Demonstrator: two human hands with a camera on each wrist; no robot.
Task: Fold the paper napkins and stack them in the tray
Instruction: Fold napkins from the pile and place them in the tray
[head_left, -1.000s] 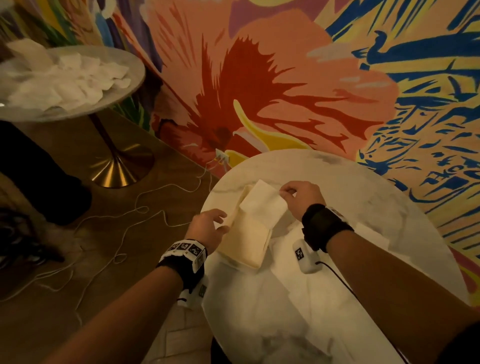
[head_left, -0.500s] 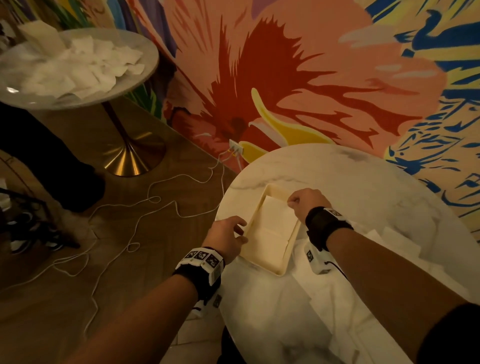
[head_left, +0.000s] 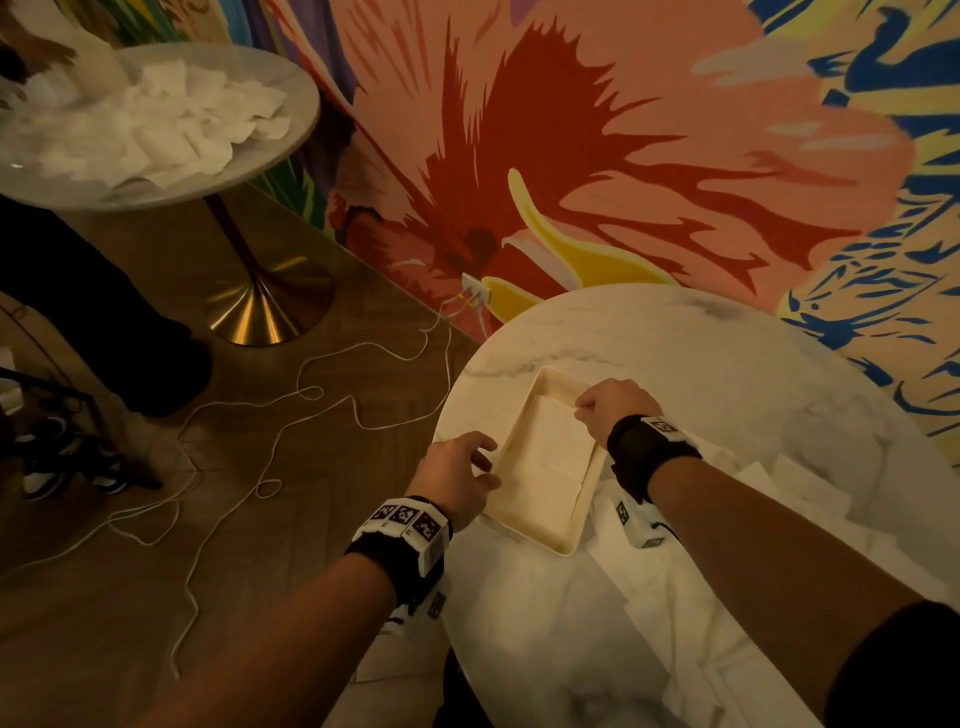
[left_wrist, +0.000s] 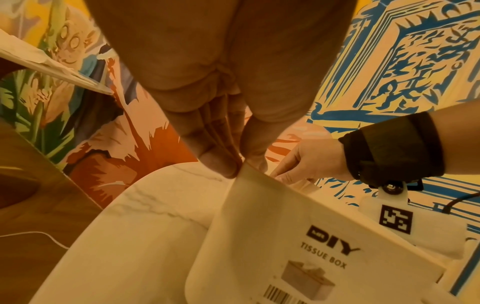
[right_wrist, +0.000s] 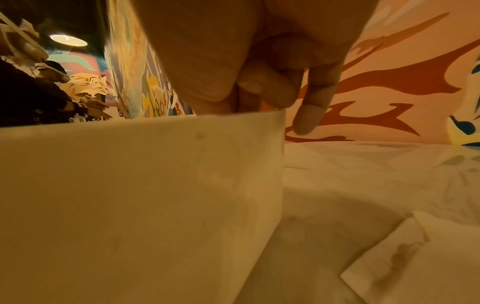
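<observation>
My left hand (head_left: 457, 475) pinches the near left rim of the cream tray (head_left: 577, 535), which sits on the marble bench (head_left: 701, 364). My right hand (head_left: 610, 408) is curled over the tray's far right corner, gripping its rim. Folded napkins (head_left: 553, 452) lie flat inside; loose napkins (head_left: 737, 597) lie on the bench beside it.

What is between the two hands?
The tray with a folded napkin inside, seen in the head view; left hand and right hand hold opposite rims.
</observation>
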